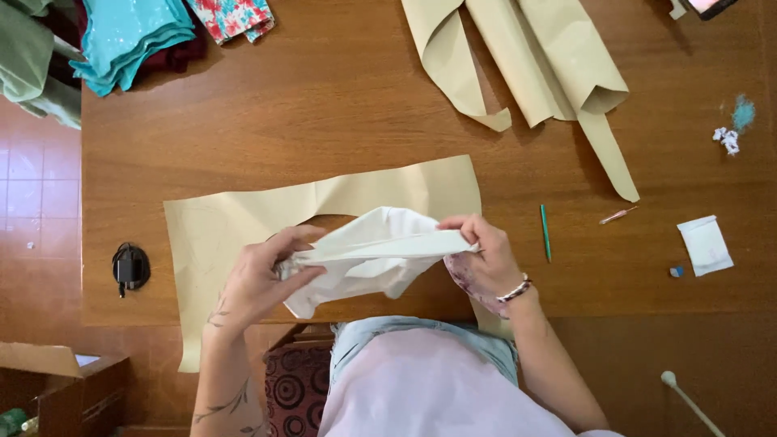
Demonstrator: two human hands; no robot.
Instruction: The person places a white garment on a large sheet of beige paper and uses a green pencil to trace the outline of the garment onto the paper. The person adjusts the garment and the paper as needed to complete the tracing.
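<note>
White cloth [368,255], folded and bunched, hangs in your two hands just above the near edge of the wooden table [324,105]. Your left hand [259,279] is closed on its left end, fingers wrapped around the gathered fabric; your right hand [486,259] pinches the right end between thumb and fingers, a beaded bracelet [515,289] at the wrist. Beneath the cloth lies a tan paper pattern piece [243,226], its curved cut-out facing you and its left part overhanging the near edge. Right of your right hand, flat on the table, lie a green pencil [545,232], then a small pink tool [618,215], then, nearer the right edge, a white folded paper [706,245] with a small blue bit just beside it. Farther back, long tan paper strips [526,57] spread across the far edge. At the far left corner sit folded turquoise fabric [129,36] and a floral fabric [232,18]. Off the table's left edge, a black charger [129,267] rests on the tiled floor [36,194].
</note>
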